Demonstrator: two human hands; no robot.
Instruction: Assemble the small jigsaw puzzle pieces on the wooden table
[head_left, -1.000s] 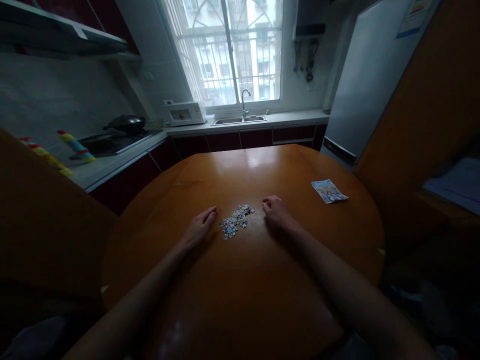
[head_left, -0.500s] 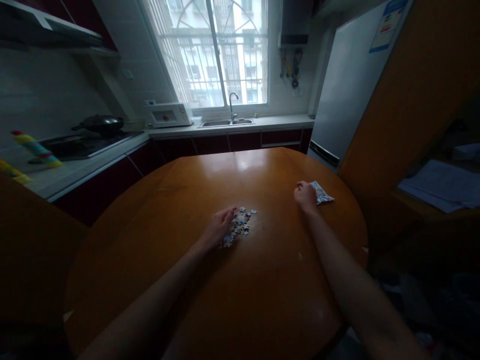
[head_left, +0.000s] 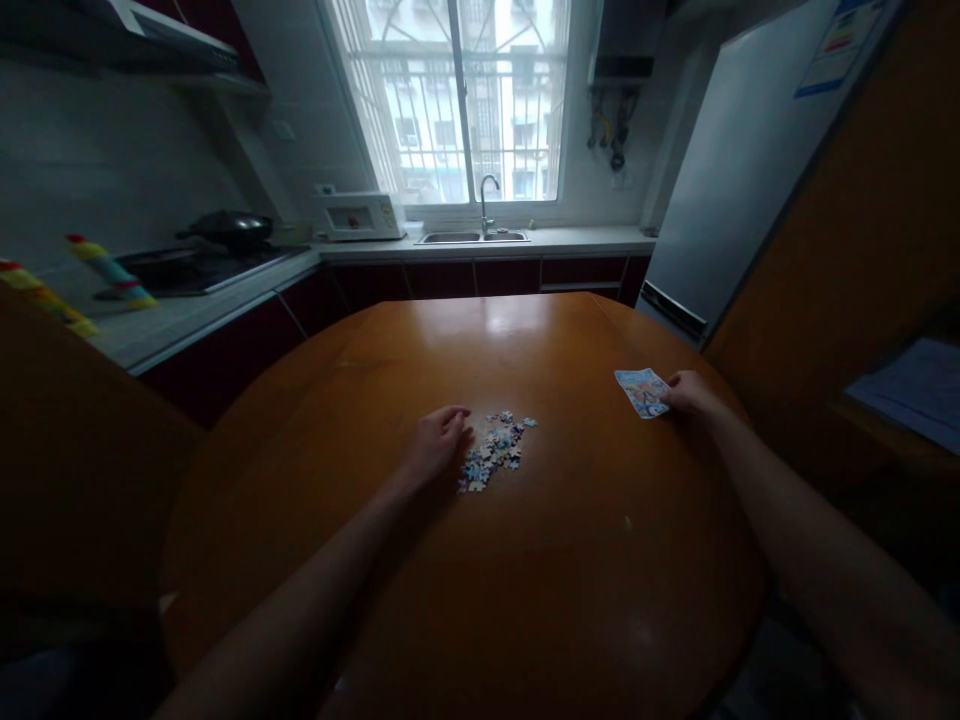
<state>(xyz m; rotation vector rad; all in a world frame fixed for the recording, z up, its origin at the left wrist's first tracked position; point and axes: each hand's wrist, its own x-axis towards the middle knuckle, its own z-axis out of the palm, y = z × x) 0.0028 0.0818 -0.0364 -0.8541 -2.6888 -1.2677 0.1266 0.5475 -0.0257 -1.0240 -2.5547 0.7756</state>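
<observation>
A loose heap of small jigsaw pieces (head_left: pixel 492 455), pale blue, white and dark, lies on the wooden table (head_left: pixel 337 430) in front of me. Just left of the heap is my left hand (head_left: pixel 436 440), low over the table, its fingers loosely bent and a little apart. I see nothing held in it. Over on the right, my right hand (head_left: pixel 690 392) pinches the right edge of a colourful picture sheet (head_left: pixel 642 391) between thumb and fingers. The sheet is mostly blue and white, and its corner under the fingers is hidden.
Beyond the table run a counter with a sink (head_left: pixel 480 238), a white microwave (head_left: pixel 361 217) and, at left, a stove with a black pan (head_left: pixel 234 229). Two bright yellow-and-red objects stand on the left counter. A fridge (head_left: pixel 735 170) is at right; papers (head_left: pixel 911 390) lie farther right.
My right hand has moved from the sheet's left side to its right edge and now grips it. My left hand has drawn slightly away from the jigsaw pieces. The view has shifted.
</observation>
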